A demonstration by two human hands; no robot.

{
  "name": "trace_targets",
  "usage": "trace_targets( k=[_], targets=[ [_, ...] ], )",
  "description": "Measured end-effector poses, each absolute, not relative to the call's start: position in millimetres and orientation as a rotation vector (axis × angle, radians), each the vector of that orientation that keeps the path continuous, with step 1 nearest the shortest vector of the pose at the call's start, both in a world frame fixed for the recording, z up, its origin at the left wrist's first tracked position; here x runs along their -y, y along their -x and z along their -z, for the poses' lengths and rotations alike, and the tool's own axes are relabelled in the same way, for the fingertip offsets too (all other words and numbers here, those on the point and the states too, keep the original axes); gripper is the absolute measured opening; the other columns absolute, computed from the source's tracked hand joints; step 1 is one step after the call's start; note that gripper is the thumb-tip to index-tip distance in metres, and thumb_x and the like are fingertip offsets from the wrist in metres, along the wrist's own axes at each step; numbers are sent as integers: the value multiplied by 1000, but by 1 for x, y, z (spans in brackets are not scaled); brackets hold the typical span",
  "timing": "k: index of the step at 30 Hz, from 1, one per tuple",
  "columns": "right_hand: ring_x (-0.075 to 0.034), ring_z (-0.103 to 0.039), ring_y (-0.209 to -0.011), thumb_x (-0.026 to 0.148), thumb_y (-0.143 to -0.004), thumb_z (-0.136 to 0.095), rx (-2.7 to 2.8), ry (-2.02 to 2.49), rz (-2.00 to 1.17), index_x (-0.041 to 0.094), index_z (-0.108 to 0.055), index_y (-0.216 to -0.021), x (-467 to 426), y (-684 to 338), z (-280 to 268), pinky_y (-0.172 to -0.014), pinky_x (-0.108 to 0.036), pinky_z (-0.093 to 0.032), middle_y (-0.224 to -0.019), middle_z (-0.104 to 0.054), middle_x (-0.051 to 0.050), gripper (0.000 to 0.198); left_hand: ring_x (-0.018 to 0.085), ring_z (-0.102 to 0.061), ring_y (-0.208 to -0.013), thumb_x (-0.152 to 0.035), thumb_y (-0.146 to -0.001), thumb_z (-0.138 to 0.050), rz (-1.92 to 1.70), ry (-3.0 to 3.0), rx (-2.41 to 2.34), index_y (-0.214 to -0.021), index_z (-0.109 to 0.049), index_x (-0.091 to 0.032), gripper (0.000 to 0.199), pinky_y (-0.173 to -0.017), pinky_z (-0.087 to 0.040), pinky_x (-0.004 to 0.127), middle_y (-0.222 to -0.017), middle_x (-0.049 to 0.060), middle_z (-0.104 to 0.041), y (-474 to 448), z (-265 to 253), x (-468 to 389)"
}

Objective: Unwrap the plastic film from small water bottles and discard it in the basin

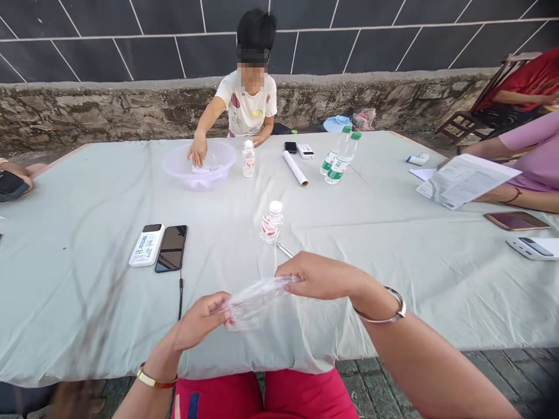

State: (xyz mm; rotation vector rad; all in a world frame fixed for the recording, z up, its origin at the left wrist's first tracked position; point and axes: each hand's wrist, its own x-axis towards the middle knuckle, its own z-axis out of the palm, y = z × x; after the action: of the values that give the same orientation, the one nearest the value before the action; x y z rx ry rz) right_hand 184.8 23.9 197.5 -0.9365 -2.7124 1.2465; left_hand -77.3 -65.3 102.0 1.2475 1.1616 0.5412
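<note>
Over the near table edge, the left hand (205, 319) and right hand (317, 276) hold a clear plastic bag (255, 302) between them, each with fingers pinched closed on one end, the bag stretched above the cloth (393, 262). Just beyond the right hand lies a thin metal piece (285, 250), then a small bottle (271, 222) standing upright. To the left, a phone (172, 248) and a white device (147, 245) lie side by side. Farther off, a roll (296, 168) and two green-capped bottles (338, 156). At the far edge, another person's hand (197, 152) reaches into a bowl (200, 167), a bottle just beside it.
</note>
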Motion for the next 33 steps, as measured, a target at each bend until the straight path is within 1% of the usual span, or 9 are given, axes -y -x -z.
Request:
trace_targets(
  k=[4,7,12,15,18,22,26,30,33],
  targets=[
    [-10,-50,-58,28,-72,-67,2704,1036,-1298,19,-67,-81,-36,-201,-185,-53,-20,-32,-66,-58,4,13,14,-50,-59,-56,-76,-62,-526,-998,-980,-75,-68,-14,42,-59,-41,26,-66,5,-58,98,-102,74],
    [-10,-46,-57,25,-72,-64,2748,1021,-1228,19,-61,-66,-34,-198,-165,-55,-21,-32,-62,-52,4,9,13,-50,-55,-57,-70,-68,-730,-764,-929,-65,-64,-16,42,-62,-47,31,-59,2,-54,97,-111,69],
    [-13,-50,-61,21,-74,-61,2538,1131,-1200,19,-55,-67,-17,-181,-131,-58,-24,-38,-64,-53,2,9,8,-50,-48,-33,-69,-76,-1125,-405,-1158,-64,-56,-16,27,-64,-56,33,-54,-6,-50,84,-121,41],
    [-13,-53,-53,32,-79,-62,2162,1147,-1599,20,-58,-81,-3,-171,-108,-49,-24,-41,-64,-57,3,13,8,-56,-47,-19,-80,-64,-1251,-123,-1191,-71,-56,-16,12,-58,-55,26,-56,-5,-55,81,-123,26],
    [-14,-55,-54,33,-83,-58,2052,1178,-1510,21,-59,-84,12,-157,-90,-49,-26,-43,-66,-60,1,11,10,-65,-62,-14,-83,-56,-1402,22,-1202,-77,-56,-16,7,-67,-56,26,-66,0,-64,73,-123,13],
    [-19,-59,-63,25,-79,-64,2444,1152,-1039,21,-63,-82,29,-139,-101,-57,-30,-44,-72,-65,-4,5,17,-66,-76,-30,-77,-64,-1555,-505,-1482,-80,-60,-17,14,-68,-51,27,-74,2,-67,51,-117,2],
    [-21,-62,-73,26,-81,-64,2524,1011,-940,23,-65,-95,17,-142,-137,-67,-31,-47,-84,-68,-5,14,16,-57,-68,-44,-75,-64,-1147,-1283,-1668,-72,-66,-19,26,-65,-43,27,-67,1,-63,40,-108,8],
    [-18,-62,-77,33,-82,-63,2053,1224,-915,23,-62,-102,-8,-146,-138,-70,-31,-50,-94,-66,-4,23,15,-48,-57,-61,-82,-47,-1010,-1121,-1269,-58,-57,-18,50,-57,-39,27,-56,0,-50,39,-102,20],
    [-19,-62,-80,33,-84,-58,1893,1266,-915,23,-63,-95,-8,-131,-117,-68,-31,-53,-95,-64,-6,16,11,-42,-53,-65,-74,-57,-1170,-815,-1119,-63,-54,-18,48,-51,-35,25,-57,-3,-44,32,-99,20]
  ],
)
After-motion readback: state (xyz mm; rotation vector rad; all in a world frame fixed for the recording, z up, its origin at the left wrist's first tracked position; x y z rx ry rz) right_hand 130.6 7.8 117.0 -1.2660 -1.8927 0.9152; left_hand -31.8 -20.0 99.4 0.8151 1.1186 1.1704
